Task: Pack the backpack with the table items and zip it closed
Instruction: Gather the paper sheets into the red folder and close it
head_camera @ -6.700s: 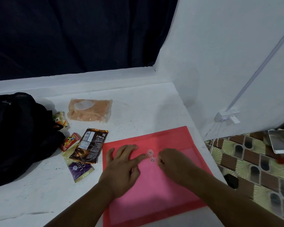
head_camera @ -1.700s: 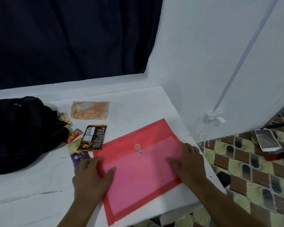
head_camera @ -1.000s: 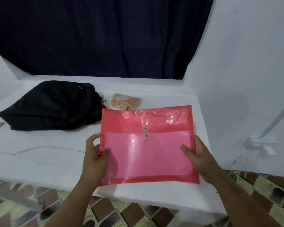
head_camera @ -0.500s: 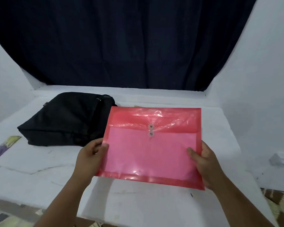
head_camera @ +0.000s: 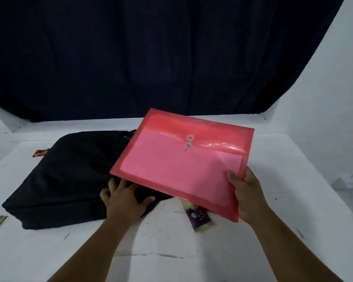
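- Two hands in view. Right hand (head_camera: 248,195) pinches the near right corner of the red envelope (head_camera: 179,161), thumb on top, holding it tilted above the white table (head_camera: 293,180).
- Left hand (head_camera: 123,197) rests on the black backpack (head_camera: 69,171), fingers spread.
- Backpack lies flat, partly under the envelope.
- Purple sachet (head_camera: 199,217) lies on the table beneath the envelope's near edge.

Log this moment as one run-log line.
phase: packing | right hand: holds red envelope above table | left hand: on black backpack | zip: unseen
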Demonstrator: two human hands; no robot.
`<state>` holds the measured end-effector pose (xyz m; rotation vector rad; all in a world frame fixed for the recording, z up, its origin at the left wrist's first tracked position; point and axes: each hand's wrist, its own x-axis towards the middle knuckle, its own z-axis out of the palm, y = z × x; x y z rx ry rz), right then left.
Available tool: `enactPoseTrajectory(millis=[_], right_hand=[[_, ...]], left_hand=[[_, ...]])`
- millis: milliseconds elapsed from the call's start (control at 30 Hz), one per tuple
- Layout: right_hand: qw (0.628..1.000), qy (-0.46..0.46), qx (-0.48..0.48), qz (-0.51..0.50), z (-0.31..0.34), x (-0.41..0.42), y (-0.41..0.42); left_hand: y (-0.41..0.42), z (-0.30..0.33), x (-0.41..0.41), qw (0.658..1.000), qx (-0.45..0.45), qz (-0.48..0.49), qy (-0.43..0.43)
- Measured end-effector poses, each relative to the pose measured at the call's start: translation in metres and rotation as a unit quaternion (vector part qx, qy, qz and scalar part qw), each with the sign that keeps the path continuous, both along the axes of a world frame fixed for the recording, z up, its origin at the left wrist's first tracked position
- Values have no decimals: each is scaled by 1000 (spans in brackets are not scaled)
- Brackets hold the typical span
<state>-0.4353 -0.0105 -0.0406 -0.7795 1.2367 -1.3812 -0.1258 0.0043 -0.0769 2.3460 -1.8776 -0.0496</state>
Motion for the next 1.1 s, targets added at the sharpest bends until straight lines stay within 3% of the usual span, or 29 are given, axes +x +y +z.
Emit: enactPoseTrajectory(millis=[100,267,367,467,533,600,667,733,800,900,933,1033,1100], right_hand=[[1000,6,5,-2,1,20,-8],[1000,18,7,0,5,32,-24],[1000,10,9,5,10,29,-36],[1000,-6,10,16,14,23,-45],[1000,-7,10,22,12,18,-49],[1000,4,20,24,6,14,-52],[999,24,33,25,-2,9,-54],[997,51,39,29,-6,7,-56],[995,85,31,36,-6,7,-58],[989,144,5,41,-4,8,-62],[986,159,-1,44,-4,8,-63],[976,205,-14,65,-2,11,-63],[968,236,-31,81,0,12,-63]], left_hand=[[-8,-1,1,999,-34,4,23],[-11,14,8,970,-153,71,174],[-13,40,25,917,-250,123,285],[-13,65,56,853,-338,236,321],[-8,72,71,831,-347,284,329],[-2,71,76,867,-316,256,289],[-3,63,67,946,-237,187,117],[-7,56,62,985,-133,87,-69],[-13,62,61,991,-3,42,-128],[-22,76,54,987,92,134,-7],[-27,77,50,982,112,153,-4],[-31,68,34,964,200,151,-92],[-29,59,32,964,176,157,-123]])
